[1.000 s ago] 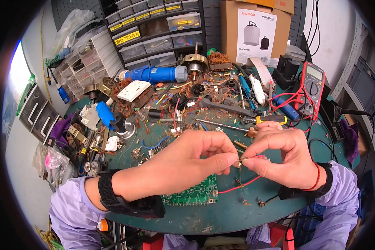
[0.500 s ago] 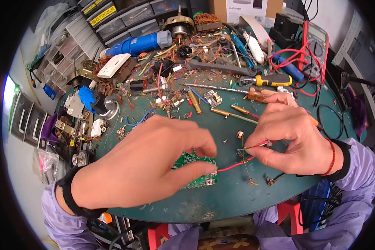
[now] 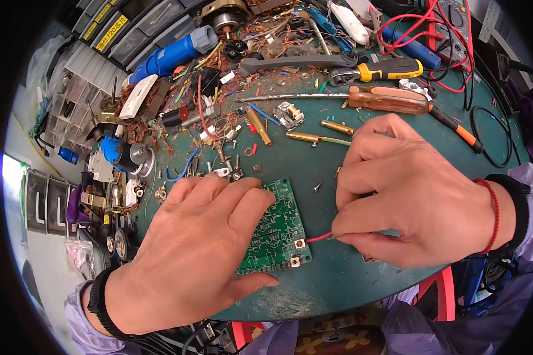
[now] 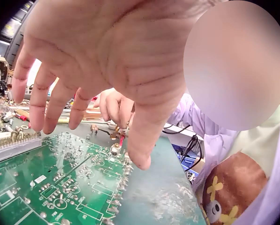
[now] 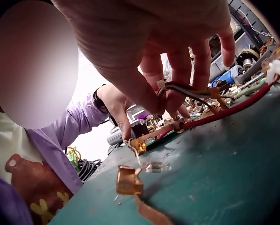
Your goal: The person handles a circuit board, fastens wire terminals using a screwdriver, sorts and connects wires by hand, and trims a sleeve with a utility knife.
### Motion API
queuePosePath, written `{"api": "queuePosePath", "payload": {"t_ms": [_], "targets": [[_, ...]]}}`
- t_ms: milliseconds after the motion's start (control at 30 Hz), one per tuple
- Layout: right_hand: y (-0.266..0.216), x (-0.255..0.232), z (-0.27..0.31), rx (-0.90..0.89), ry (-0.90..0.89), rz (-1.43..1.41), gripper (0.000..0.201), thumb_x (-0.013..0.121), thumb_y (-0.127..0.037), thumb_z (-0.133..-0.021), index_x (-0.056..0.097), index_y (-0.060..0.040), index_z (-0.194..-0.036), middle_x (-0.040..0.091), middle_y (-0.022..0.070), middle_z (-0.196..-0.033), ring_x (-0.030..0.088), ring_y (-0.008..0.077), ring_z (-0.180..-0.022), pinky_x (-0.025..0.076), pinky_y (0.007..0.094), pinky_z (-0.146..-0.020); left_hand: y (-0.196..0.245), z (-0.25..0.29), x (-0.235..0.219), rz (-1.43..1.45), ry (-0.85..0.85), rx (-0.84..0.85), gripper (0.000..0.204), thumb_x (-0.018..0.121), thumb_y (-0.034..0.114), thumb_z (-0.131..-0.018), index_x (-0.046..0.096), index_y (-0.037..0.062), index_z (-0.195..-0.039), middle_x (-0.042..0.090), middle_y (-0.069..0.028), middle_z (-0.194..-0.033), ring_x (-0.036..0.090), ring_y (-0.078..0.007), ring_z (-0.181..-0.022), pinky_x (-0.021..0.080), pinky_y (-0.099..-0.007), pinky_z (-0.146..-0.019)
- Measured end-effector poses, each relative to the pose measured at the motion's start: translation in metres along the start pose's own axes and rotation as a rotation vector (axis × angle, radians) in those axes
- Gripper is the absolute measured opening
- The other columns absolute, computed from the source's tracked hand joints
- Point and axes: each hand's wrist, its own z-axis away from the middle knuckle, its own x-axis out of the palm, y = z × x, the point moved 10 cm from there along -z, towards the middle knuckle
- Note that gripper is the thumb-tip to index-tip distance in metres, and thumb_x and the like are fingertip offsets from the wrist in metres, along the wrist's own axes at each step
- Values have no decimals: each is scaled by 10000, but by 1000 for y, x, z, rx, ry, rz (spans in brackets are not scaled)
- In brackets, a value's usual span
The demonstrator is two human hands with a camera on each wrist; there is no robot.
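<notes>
My left hand reaches over a green circuit board, fingers extended toward its far side and thumb by its near edge. In the left wrist view the palm hangs above the board, which bears many solder joints. My right hand is just right of the board, above a red wire that leads to the board's corner. Seen from the right wrist, its thumb and fingertips pinch thin dark and reddish wires. Below them lie a thick red wire and a copper clip.
Behind the hands lie brass pins, a wooden-handled screwdriver and a yellow-black ratchet handle. Scrap wires and a blue connector crowd the back left. A multimeter with red leads stands at the back right.
The hands were together at a small part; the left hand has since let go and moved left over the board. My right hand has lowered toward the red wire. The head view has tilted down.
</notes>
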Motion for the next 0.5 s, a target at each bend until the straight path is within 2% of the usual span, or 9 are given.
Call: {"api": "queuePosePath", "payload": {"t_ms": [333, 500], "targets": [[-7, -9, 6, -20, 29, 35, 120, 711, -58, -646, 649, -121, -728, 575, -37, -764, 531, 205, -782, 366, 405, -803, 0, -6, 6, -88, 18, -28, 790, 857, 301, -544, 475, 49, -1188, 540, -105, -1125, 502, -309, -1017, 372, -399, -860], [-16, -7, 3, -45, 66, 11, 120, 711, -54, -653, 652, -117, -736, 569, -35, -759, 527, 210, -773, 367, 404, -797, -2, -3, 3, -49, 123, -6, 757, 831, 261, -541, 478, 43, -1174, 550, -118, -1086, 511, -313, -975, 377, -391, -832]]}}
